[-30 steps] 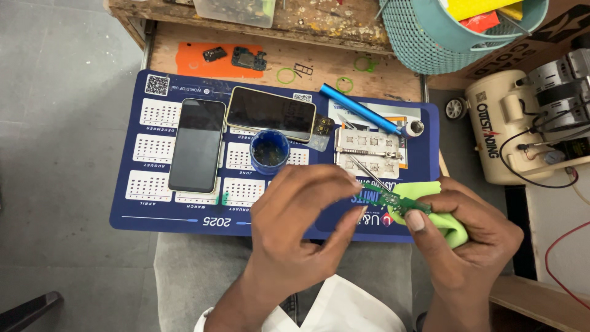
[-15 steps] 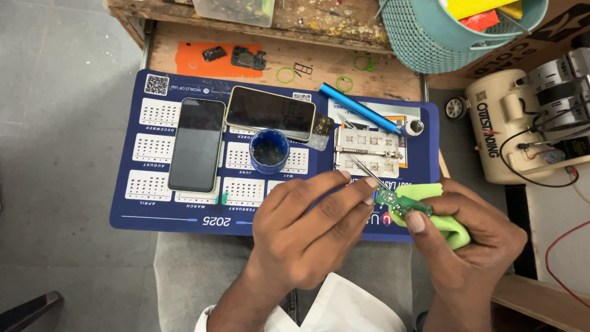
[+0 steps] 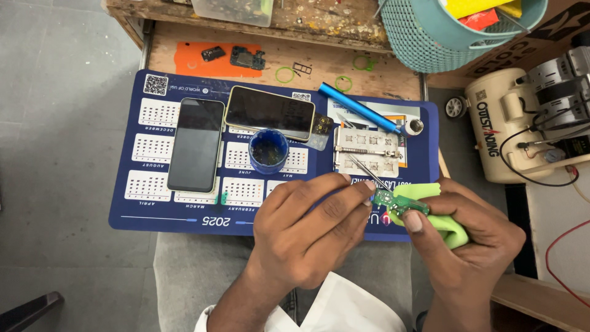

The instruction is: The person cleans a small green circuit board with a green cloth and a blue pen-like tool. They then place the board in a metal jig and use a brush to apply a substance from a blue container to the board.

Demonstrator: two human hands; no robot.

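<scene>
I see the wooden worktop (image 3: 369,64) at the top of the head view, with a blue calendar mat (image 3: 184,212) laid across it and overhanging toward my lap; a teal mesh basket (image 3: 424,37) sits top right, and a cream compressor tank (image 3: 498,129) stands off the mat's right edge; on the mat a dark phone (image 3: 195,144) lies upright on the left, a second phone (image 3: 269,112) lies crosswise just beside it, both screens up; a metal fixture plate (image 3: 369,147) lies right of them, a blue pen-shaped tool (image 3: 356,107) slanted just above it; a small round blue pot (image 3: 268,150) sits open below the second phone; left hand (image 3: 307,237) is over the mat's near edge, grip pinched together on thin metal tweezers (image 3: 362,169), whose tips reach the board; right hand (image 3: 470,237) has its grip clamped on a lime-green cloth (image 3: 445,224), thumb pressing a small green circuit board (image 3: 393,201) against it; the board is between both hands, above the mat's lower right edge, touching the cloth.
</scene>
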